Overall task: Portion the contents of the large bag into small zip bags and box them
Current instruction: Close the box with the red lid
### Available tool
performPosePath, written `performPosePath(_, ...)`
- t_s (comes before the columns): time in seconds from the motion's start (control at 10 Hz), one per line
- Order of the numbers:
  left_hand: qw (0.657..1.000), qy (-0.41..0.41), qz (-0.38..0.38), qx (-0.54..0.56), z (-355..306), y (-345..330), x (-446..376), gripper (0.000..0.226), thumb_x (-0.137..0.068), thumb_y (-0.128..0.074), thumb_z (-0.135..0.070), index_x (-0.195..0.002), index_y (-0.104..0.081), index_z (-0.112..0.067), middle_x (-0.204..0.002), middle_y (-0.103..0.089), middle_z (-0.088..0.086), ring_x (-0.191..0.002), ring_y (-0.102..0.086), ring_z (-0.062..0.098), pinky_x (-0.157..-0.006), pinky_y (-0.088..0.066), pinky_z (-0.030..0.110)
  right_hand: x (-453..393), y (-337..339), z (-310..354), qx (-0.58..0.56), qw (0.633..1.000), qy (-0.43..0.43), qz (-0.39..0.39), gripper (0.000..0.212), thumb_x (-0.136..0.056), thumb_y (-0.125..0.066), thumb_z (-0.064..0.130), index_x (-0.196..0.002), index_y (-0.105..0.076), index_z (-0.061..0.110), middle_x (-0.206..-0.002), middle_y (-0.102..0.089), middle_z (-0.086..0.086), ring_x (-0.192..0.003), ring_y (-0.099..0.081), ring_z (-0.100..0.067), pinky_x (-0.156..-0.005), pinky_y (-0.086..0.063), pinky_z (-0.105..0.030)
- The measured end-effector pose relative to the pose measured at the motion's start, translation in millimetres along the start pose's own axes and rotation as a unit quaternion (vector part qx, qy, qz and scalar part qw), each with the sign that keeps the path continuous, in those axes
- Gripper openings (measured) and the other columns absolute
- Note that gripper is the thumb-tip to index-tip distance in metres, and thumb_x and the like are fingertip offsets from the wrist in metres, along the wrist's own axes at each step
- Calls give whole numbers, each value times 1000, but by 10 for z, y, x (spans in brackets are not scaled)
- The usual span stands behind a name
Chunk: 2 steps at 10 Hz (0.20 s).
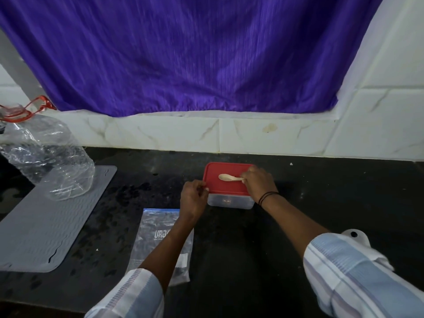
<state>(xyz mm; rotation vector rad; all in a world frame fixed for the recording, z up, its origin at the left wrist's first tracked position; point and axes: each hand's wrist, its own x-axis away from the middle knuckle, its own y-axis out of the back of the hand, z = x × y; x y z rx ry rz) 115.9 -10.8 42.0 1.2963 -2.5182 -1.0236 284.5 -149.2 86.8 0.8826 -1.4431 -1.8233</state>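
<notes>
A clear plastic box (pixel 230 201) with a red lid (pixel 226 187) stands on the black counter near the wall. A small wooden spoon (pixel 227 177) lies on the lid. My right hand (pixel 260 183) rests on the lid's right side and pinches the spoon's handle. My left hand (pixel 193 198) grips the lid's front left corner. A large clear zip bag (pixel 158 237) with a blue seal and printed lettering lies flat in front of the box, partly under my left forearm. Its lower end holds a little dark material.
A grey ribbed mat (pixel 41 226) lies at the left with a large clear plastic bottle (pixel 48 157) with a red handle standing on it. A tiled wall (pixel 275 134) and a purple curtain (pixel 195 53) rise behind the counter (pixel 321 214).
</notes>
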Motion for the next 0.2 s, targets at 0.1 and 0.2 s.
performPosePath(0.1, 1000, -9, -2, -8, 13, 5, -3, 18, -95, -66, -13, -111, -68, -7, -112, -60, 10, -90, -57, 11, -71, -36, 4, -1, -50, 4, -18, 1000, -15, 3, 23, -94, -56, 26, -113, -67, 18, -112, -57, -6, -105, -54, -28, -84, -43, -36)
performPosePath(0.2, 999, -37, -12, -30, 47, -8, -48, 16, -96, -65, -19, -108, -69, -10, -107, -65, 8, -89, -54, 10, -74, -40, 12, 18, -50, -21, -50, 998, -31, -22, 37, -93, -57, 30, -127, -59, 16, -125, -54, -6, -113, -50, -29, -94, -44, -41)
